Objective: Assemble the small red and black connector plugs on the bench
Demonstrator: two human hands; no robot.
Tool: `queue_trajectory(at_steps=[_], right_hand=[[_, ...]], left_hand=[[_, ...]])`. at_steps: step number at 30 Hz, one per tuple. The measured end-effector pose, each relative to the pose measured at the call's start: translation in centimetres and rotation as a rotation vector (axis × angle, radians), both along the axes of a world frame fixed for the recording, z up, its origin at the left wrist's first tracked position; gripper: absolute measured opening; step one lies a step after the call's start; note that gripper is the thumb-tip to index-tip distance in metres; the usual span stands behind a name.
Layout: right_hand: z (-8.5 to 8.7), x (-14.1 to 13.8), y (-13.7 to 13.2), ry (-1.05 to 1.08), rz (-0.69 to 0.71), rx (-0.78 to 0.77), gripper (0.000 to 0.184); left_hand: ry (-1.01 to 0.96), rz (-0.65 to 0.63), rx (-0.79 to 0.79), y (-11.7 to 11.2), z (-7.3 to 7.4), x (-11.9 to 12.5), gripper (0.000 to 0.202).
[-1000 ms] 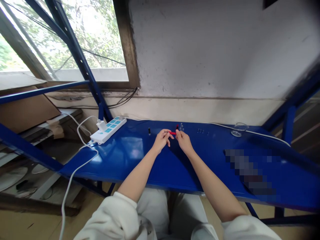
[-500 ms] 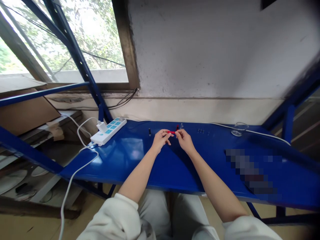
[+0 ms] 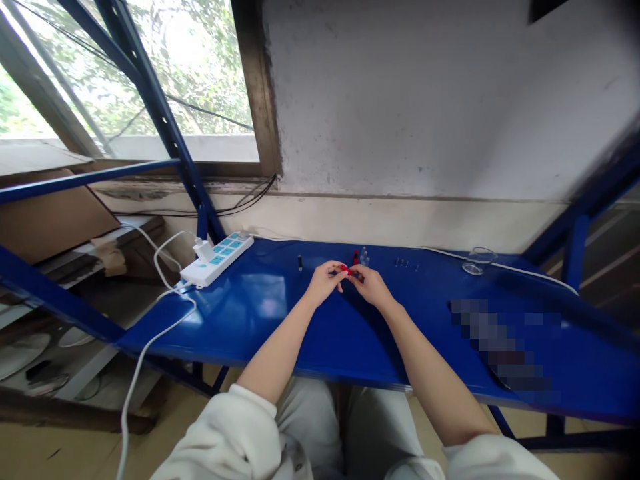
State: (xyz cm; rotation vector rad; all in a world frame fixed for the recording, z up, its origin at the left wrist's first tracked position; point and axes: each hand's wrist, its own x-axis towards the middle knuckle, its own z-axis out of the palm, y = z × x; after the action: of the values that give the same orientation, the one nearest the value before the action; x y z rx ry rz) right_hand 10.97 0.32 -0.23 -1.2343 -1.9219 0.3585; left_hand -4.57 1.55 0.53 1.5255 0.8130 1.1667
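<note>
Over the blue table, my left hand (image 3: 325,281) is closed, its fingertips pinching a small red piece (image 3: 345,268). Fingers of my right hand (image 3: 371,285) pinch at the right end of the same red piece, and the two hands nearly touch. Most of the piece is hidden by fingers, so its kind cannot be made out. Just behind the hands stand another small red item (image 3: 355,257) and several small clear vials (image 3: 365,255). A short black tube with a pale end (image 3: 300,263) stands to the left of my left hand.
Several tiny clear pieces (image 3: 401,263) lie right of the hands. Farther right are a clear glass cup (image 3: 479,262) and a blurred-out dark item (image 3: 500,347). At left, a white power strip (image 3: 217,260) has a plug and cable. The blue table (image 3: 340,347) meets the wall.
My hands have drawn closer together, and less of the red piece shows between them. The small vials behind my right hand are more visible.
</note>
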Motion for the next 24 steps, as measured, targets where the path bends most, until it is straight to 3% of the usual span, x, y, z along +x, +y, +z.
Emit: queue_trajectory(at_steps=[6,15,24], right_hand=[[0.0,0.4,0.2,-0.077,-0.031,0.032,0.017],[-0.5,1.0,0.7,-0.131,-0.076,-0.013,0.016],[-0.4,2.9,0.9,-0.163,-0.337,-0.195,0.014]], left_hand=[[0.053,0.091,0.073,0.3,-0.7,0.4,0.025],[-0.001,0.181,0.070,0.5,-0.5,0.2,0.027],[0.040,0.201,0.044,0.4,-0.3,0.2,0.028]])
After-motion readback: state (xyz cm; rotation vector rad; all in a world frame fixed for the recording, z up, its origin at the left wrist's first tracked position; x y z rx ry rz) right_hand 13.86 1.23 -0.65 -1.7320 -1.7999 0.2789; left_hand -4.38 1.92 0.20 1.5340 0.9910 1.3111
